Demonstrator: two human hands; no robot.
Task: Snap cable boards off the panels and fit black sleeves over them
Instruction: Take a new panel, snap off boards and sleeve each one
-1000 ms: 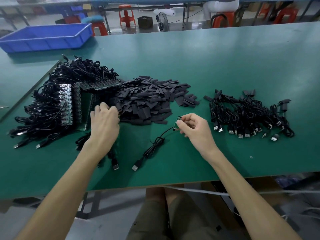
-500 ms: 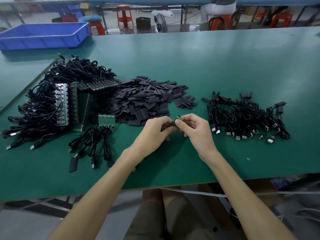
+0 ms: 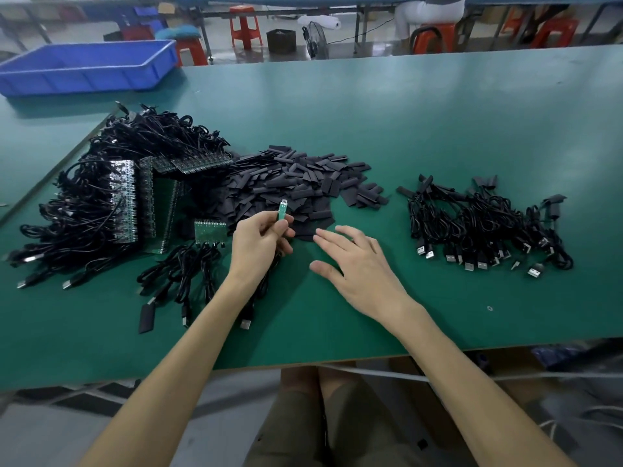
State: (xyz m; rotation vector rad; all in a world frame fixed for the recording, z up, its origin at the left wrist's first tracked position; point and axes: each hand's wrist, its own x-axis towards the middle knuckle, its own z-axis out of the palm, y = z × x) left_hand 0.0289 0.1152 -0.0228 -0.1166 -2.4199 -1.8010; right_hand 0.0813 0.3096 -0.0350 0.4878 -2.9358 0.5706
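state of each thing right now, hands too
left hand, pinches the cable board, held upright
cable board, snapped off, bare, no sleeve yet
right hand, open, holds nothing
black sleeves, loose heap on table
small panel, lying on table, cables attached

Cable board moved to left grip — right grip let go.

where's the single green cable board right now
Head view, left of centre: the cable board stands pinched in the left hand, in front of the black sleeve pile, the right hand to its right.
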